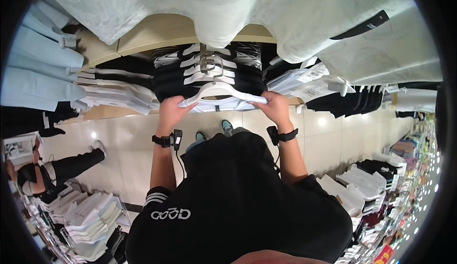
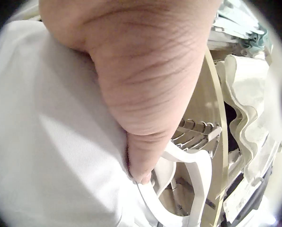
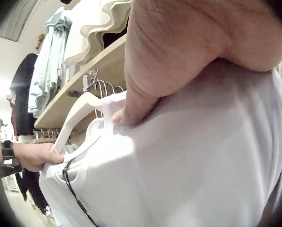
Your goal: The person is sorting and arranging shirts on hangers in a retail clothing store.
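Both hands hold a white T-shirt by its shoulders, on a white hanger. My left hand grips the left shoulder, thumb on the near side. On the other shoulder is my right hand, with the far fingers hidden behind the cloth. In the left wrist view the shirt's front spreads below the thumb, beside the hanger's curved arm. The right wrist view shows a thin black strip hanging at the neckline. The hanger's hook is at the row of hangers behind it.
Black shirts hang on white hangers just beyond, under a wooden shelf. Pale garments drape overhead. More hanging clothes flank both sides. A person in dark clothes is at the left, near racks of light garments.
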`<state>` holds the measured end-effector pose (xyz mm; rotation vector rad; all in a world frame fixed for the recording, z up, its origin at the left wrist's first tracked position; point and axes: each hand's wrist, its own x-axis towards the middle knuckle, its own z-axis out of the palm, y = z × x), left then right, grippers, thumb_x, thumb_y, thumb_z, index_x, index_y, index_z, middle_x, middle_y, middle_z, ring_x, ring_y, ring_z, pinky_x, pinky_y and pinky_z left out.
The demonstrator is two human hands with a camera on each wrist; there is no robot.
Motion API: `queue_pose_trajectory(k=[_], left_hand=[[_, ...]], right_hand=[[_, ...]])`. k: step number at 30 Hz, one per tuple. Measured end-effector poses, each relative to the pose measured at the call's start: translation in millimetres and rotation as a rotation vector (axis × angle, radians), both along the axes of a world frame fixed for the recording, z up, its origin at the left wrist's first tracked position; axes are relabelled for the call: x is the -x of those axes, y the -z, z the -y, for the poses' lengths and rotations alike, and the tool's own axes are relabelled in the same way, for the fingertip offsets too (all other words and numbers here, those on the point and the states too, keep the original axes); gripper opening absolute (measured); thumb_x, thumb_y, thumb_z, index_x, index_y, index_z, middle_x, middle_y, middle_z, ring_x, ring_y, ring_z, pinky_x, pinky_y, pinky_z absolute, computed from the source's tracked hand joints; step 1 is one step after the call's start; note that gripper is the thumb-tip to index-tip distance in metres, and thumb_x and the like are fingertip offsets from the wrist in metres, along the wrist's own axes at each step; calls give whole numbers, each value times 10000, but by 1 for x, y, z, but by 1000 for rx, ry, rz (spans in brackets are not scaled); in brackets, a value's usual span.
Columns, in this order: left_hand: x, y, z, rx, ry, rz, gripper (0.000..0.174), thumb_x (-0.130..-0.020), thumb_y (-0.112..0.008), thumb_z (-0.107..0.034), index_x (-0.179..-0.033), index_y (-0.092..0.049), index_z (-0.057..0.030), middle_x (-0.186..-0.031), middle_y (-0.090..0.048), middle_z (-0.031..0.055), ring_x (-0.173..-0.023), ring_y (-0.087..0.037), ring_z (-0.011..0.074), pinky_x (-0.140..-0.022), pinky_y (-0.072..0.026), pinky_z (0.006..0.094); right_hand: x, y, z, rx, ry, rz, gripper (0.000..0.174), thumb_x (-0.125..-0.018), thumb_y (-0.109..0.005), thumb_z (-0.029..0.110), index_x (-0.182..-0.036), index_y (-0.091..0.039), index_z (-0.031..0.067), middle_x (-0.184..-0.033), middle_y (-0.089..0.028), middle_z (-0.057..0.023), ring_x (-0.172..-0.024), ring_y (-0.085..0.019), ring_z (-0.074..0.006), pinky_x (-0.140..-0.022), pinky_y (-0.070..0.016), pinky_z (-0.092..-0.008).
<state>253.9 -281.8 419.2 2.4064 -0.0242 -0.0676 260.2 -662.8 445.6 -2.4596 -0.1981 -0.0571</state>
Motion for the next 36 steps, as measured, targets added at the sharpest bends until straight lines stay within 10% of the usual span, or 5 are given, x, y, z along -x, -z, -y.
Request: queue_pose_trajectory(k=[4, 9, 12, 22, 36], left_hand=[[4, 30, -20, 69, 16, 61, 496, -774, -936, -425, -795, -671, -6, -725, -665, 157, -634, -589, 340, -616, -490, 404], [-6, 39, -33, 29, 27, 323, 518, -699, -955, -357, -1034, -682, -70, -1047, -677, 89, -1021, -617, 347, -907, -487, 443], [-6, 40, -33, -33, -71, 633, 487, -763, -931, -331, -1100, -691, -74, -1069, -686, 89, -1029, -618, 359, -936, -470, 458], [63, 84, 13, 372, 200, 107, 399, -871, -854, -142, -1198, -659, -24, -928, -680, 73, -875, -640, 232, -839, -511, 369], [77, 57, 308, 273, 724, 4, 188, -892, -692, -35, -1080, -706, -39, -841, -606, 65, -780, -612, 209, -714, -496, 326]], right_hand=[[18, 11, -23, 5, 43, 33, 394, -774, -917, 383, -746, -695, 58, -713, -662, -129, -690, -663, -340, -595, -498, -439], [53, 16, -41, 38, 176, 171, 603, -839, -892, 238, -1340, -626, 35, -1413, -601, -201, -1297, -572, -426, -1091, -486, -473], [79, 19, -41, 67, 266, 148, 600, -853, -885, 239, -1352, -619, 38, -1425, -593, -208, -1335, -554, -428, -1113, -472, -474], [168, 50, 28, -9, 171, -219, 526, -941, -776, 395, -1309, -658, 38, -1306, -682, -192, -1221, -644, -394, -1037, -521, -462], [348, 53, 234, -294, 562, -389, 553, -956, -765, 469, -1289, -699, 33, -1212, -751, -160, -1104, -713, -323, -947, -571, -425]])
